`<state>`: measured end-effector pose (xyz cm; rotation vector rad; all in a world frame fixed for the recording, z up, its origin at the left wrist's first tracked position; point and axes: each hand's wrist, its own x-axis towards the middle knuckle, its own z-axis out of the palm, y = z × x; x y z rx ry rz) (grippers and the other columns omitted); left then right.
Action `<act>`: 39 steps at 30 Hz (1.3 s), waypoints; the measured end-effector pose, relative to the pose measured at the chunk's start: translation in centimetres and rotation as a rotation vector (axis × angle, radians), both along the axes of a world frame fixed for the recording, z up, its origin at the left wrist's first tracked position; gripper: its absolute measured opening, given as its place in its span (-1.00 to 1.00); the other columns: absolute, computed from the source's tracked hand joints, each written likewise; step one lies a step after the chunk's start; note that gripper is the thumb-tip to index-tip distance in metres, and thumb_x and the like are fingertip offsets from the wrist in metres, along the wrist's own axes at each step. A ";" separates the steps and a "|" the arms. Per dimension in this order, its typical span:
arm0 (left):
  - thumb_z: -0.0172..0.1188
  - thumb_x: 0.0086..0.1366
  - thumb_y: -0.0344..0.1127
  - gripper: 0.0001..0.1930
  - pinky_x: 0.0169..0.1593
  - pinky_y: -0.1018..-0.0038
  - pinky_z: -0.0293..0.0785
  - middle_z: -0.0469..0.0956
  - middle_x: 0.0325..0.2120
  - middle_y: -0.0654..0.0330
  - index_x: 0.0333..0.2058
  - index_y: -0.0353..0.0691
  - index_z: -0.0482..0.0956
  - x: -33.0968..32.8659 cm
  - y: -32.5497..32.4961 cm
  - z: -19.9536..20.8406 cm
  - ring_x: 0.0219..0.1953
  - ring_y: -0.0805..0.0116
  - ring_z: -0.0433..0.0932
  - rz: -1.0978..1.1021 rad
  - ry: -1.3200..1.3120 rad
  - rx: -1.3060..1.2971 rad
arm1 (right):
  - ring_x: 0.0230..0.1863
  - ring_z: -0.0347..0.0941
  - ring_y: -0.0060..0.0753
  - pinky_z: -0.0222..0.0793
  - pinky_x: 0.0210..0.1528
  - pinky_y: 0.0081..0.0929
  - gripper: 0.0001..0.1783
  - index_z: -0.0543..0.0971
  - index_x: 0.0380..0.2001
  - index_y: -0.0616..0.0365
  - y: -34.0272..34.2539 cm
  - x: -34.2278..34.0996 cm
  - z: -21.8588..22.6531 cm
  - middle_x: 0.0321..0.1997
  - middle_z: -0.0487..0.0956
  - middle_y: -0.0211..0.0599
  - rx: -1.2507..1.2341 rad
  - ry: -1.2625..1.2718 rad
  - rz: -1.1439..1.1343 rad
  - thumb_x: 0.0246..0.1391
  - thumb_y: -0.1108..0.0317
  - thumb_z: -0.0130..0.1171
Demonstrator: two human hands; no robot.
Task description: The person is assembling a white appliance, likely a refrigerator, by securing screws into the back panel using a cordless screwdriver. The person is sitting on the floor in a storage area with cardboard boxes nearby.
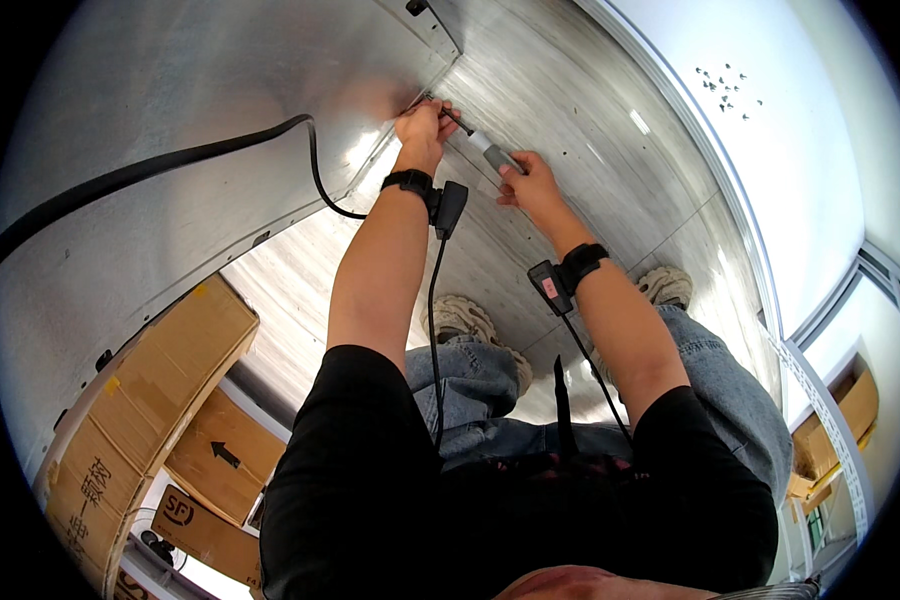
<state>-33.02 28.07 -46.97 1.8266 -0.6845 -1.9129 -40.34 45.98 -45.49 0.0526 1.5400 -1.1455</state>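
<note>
In my right hand (532, 185) is a screwdriver (497, 155) with a grey handle and a long dark shaft, my fingers closed around the handle's end. The shaft slants up and left to the lower edge of a large metal panel (240, 90). There my left hand (422, 132) has its fingers closed about the shaft near the tip. The tip itself, and any screw under it, is too small to make out. Both wrists wear black straps with small boxes and cables.
A thick black cable (170, 158) runs across the panel to my left wrist. Cardboard boxes (160, 360) stand at the lower left. Several small dark pieces, perhaps screws (727, 82), lie on a white surface at the upper right. My shoes (470, 320) rest on the grey wood-look floor (610, 150).
</note>
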 end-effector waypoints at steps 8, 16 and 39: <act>0.19 0.17 -0.47 -0.81 -0.58 0.45 0.47 0.53 -0.57 0.19 -0.45 -0.16 0.31 -0.2 -0.1 -0.3 -0.62 0.35 0.54 0.013 -0.073 -0.037 | -0.37 0.48 -0.33 0.57 -0.42 -0.37 -0.57 0.31 0.00 0.26 0.4 0.0 0.7 -0.24 0.41 -0.15 -0.072 -0.167 -0.068 0.10 0.33 0.12; 0.12 0.22 -0.47 -0.95 -0.40 0.39 0.55 0.54 -0.45 0.15 -0.39 -0.23 0.41 -0.1 0.3 -0.5 -0.46 0.25 0.58 0.019 0.000 -0.022 | -0.38 0.49 -0.28 0.55 -0.40 -0.31 -0.61 0.31 0.00 0.25 0.9 0.2 -1.2 -0.21 0.40 -0.14 -0.115 -0.045 -0.041 0.15 0.33 0.07; 0.08 0.27 -0.41 -0.78 -0.26 0.42 0.50 0.56 -0.36 0.22 -0.11 -0.19 0.36 1.1 -0.2 -0.8 -0.38 0.34 0.57 -0.047 -0.003 0.005 | -0.25 0.49 -0.29 0.57 -0.23 -0.37 -0.59 0.35 0.00 0.30 0.6 -0.1 1.4 -0.10 0.40 -0.11 -0.053 -0.264 -0.131 0.09 0.41 0.12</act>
